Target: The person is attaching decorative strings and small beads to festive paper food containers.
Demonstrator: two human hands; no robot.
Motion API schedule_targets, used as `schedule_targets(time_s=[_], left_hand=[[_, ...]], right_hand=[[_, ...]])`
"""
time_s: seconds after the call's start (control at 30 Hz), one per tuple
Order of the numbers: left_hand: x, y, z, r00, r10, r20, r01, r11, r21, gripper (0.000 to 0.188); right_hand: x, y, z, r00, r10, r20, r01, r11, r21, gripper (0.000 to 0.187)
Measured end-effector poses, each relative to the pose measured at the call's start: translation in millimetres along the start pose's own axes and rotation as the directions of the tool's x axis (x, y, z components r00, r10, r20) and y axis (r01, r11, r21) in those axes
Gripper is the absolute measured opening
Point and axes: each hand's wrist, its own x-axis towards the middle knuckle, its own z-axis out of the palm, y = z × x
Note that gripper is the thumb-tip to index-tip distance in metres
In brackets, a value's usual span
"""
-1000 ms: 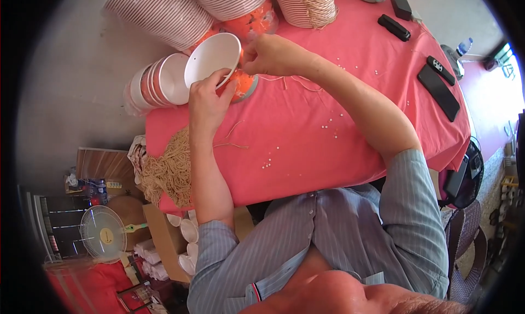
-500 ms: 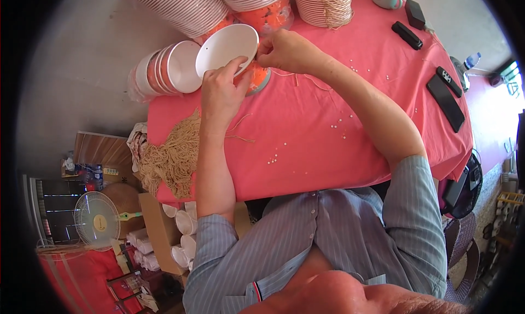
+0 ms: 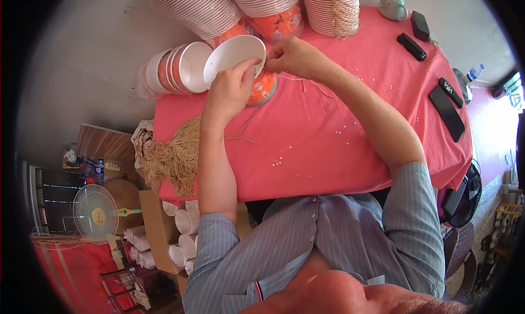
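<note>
A paper bucket point(image 3: 229, 55), white inside and orange with a pattern outside, tilts with its mouth toward me above the far left of the table. My left hand point(image 3: 229, 90) grips its near rim, the fingers reaching inside. At the bucket's right rim, my right hand point(image 3: 290, 58) has thumb and forefinger pinched together. A thin tan string point(image 3: 322, 89) trails to the right from just below those fingertips; the pinch itself is partly hidden. A small dark hole shows in the bucket's left wall. Beside my left forearm lies a heap of tan strings point(image 3: 178, 155).
More buckets point(image 3: 194, 68) lie nested at the left, and tall wrapped stacks point(image 3: 197, 10) stand behind. Strings hang over another stack point(image 3: 322, 19). Small white beads point(image 3: 279, 161) dot the pink cloth point(image 3: 306, 133). A mug point(image 3: 391, 5), a black stapler point(image 3: 411, 46) and a phone point(image 3: 447, 113) sit at right.
The view has shifted, so the table sits slightly lower in it. My left fingers have moved a little further along the bucket's inside toward its right rim. My right hand stays at that rim.
</note>
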Motion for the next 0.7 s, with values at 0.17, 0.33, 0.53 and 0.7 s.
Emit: schedule_targets(time_s=[0.17,0.33,0.53,0.7], left_hand=[[5.1,-8.3,-10.1,0.996,-0.021,0.087,0.029,0.996,-0.088,0.028],[11.6,-8.5,-10.0,0.977,-0.078,0.198,0.098,0.991,-0.092,0.026],[8.8,-2.0,-7.0,0.987,-0.100,0.123,0.105,0.994,-0.031,0.021],[8.3,-15.9,-1.3,0.899,-0.007,-0.438,-0.022,0.998,-0.060,0.013]], right_hand=[[0.2,-2.2,2.9,1.000,-0.019,0.003,0.019,1.000,-0.009,0.026],[-2.3,-7.1,0.0,0.999,0.026,0.042,-0.026,1.000,-0.016,0.027],[0.0,-2.1,4.9,0.999,-0.016,0.038,0.017,1.000,-0.017,0.027],[0.3,3.0,3.3,0.989,-0.065,0.135,0.044,0.987,0.155,0.030]])
